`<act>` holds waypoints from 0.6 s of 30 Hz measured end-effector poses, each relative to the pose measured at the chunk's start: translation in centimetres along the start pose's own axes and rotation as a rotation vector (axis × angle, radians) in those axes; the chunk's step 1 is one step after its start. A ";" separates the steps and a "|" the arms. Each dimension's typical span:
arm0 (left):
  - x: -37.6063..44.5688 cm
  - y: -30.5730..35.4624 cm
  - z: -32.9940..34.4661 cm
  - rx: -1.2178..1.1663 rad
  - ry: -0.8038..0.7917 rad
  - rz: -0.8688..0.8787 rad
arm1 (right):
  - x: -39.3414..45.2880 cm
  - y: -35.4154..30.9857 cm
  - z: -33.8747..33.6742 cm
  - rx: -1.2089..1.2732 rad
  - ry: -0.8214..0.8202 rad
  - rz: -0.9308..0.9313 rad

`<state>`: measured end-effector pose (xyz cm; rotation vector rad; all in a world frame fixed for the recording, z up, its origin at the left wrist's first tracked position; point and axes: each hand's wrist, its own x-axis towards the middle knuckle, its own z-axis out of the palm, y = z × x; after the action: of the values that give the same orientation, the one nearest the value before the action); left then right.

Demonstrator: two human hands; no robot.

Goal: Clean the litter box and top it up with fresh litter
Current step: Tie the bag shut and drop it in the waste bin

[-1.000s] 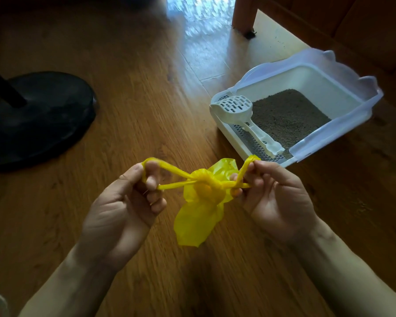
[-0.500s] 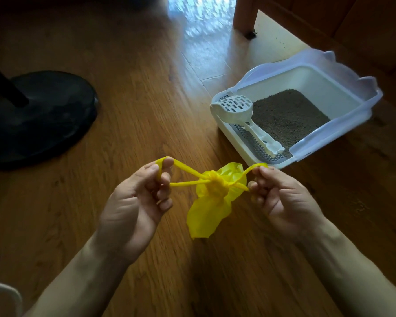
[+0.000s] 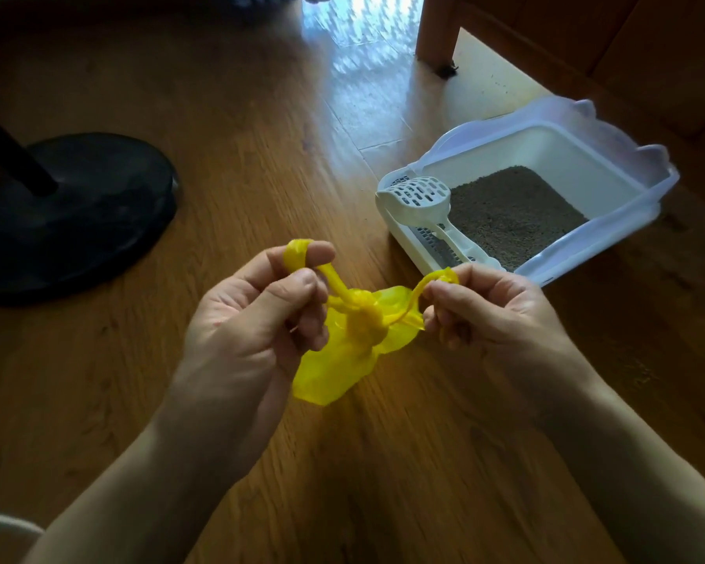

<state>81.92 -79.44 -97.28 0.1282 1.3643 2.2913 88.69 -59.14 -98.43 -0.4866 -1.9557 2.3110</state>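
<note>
Far left, black round stand base (image 3: pixel 70 213) with its pole sits on the wood floor (image 3: pixel 241 116), untouched, same spot as a second ago. Left hand (image 3: pixel 253 331) has come in closer to the knot than before; one yellow handle strip is now looped over the index finger and pinned by the thumb, so it's clenched on the strip, not loose. Middle: small yellow bag (image 3: pixel 351 343) hangs in the air between the two hands, knot bunched at its neck, body drooping below, above the floor and not touching it as far as I can tell. A second ago the strips were stretched out long and taut; now they're short and the hands sit near each other, so the pull looks eased, knot probably snug. Right hand (image 3: pixel 493 315) pinches the other strip end between thumb and fingertips, curled tight on it. Right of that, litter box (image 3: pixel 611 238) on the floor near a wooden furniture leg (image 3: pixel 436 30), not moved, grey litter (image 3: pixel 509 213) low inside, white slotted scoop (image 3: pixel 420 201) resting across its front edge. Judgement: waste looks bagged and tied, scooping done; bag still needs dumping, and no fresh litter supply in view, so the top-up is not started.
</note>
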 end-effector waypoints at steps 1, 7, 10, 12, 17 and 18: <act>-0.2 0.2 0.2 0.003 -0.031 0.034 | -0.1 -0.4 0.0 -0.010 -0.011 -0.023; 0.0 -0.6 -0.6 0.002 -0.001 -0.123 | -0.2 0.9 -0.6 -0.089 0.058 0.062; -0.9 0.0 -0.7 0.029 -0.138 0.005 | -0.9 0.6 -1.1 -0.052 -0.016 0.022; -1.0 -0.1 -1.2 0.070 -0.085 -0.035 | -0.9 1.0 -1.0 -0.045 0.015 0.022; -1.2 -1.3 -1.5 0.370 0.019 -0.024 | -0.6 2.2 -0.5 -0.009 0.039 0.010; -1.4 -1.5 -1.5 0.404 0.014 -0.002 | -0.6 2.5 -0.5 -0.022 0.041 0.001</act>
<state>83.17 -80.66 -99.09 0.2392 1.8167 1.9893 89.74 -59.29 -100.82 -0.5323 -1.9644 2.2640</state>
